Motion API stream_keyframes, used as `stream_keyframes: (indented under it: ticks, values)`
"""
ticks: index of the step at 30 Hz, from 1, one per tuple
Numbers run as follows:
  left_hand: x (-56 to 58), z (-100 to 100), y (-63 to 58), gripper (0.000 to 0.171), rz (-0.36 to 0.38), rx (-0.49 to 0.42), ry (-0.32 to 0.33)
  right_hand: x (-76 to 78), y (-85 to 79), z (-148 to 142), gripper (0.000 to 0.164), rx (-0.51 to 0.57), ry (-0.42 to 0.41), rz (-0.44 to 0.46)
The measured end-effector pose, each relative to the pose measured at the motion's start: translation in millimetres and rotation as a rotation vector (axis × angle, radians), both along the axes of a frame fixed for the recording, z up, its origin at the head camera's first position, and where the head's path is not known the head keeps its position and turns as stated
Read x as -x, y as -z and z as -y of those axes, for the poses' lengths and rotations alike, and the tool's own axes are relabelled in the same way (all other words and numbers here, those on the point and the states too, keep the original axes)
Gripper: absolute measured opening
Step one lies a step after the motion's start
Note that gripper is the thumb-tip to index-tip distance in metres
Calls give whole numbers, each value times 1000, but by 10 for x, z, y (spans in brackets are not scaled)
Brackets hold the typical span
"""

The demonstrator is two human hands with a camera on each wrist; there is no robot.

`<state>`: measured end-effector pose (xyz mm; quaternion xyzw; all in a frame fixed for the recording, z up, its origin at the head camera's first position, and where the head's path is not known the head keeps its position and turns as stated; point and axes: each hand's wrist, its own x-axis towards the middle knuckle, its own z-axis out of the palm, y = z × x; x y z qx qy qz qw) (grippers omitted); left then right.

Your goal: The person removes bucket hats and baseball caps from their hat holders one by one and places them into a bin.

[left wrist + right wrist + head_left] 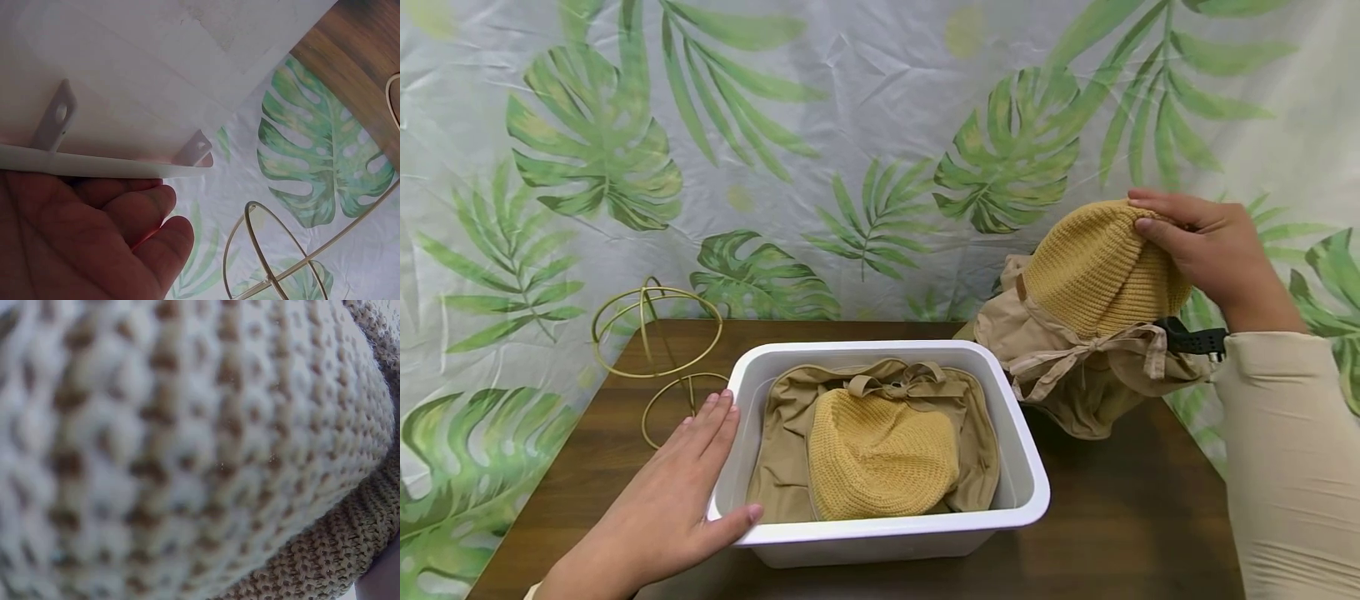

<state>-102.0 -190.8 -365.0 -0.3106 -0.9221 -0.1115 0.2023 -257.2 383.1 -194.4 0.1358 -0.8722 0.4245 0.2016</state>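
At the right of the head view, my right hand (1217,250) pinches the crown of a yellow knit hat (1093,267) between thumb and fingers. Close below that hat is a beige cloth hat (1060,358) with a tied bow, partly covered by it. Ribbed knit (187,450) fills the right wrist view. My left hand (677,483) rests on the left rim of a white plastic tub (887,529), fingers extended. Seen from below in the left wrist view, the left fingers (150,200) touch the tub's rim. Inside the tub, another yellow knit hat (883,458) lies on a beige cloth hat (782,450) with a bow.
A gold wire stand (658,333) rises behind my left hand at the table's left side. The dark wooden table (1120,517) carries the tub near its front. Behind it hangs a leaf-print cloth (880,125). A black strap (1195,337) circles the right wrist.
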Motion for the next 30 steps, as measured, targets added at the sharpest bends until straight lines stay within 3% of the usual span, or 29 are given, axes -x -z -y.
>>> stream_keyframes:
  ticks: [5,15,24,30]
  values:
    - [-4,20,9,94,-5,-9,-1,-18,38,-115,40,25,40,41]
    - [-3,34,12,94,-12,-17,5,-61,-111,8,38,84,-12,-21]
    - [11,18,13,93,-11,-16,7,-94,-211,329,31,52,-143,-134]
    - [7,4,5,93,-2,-18,4,-75,-258,575,26,175,-345,-193]
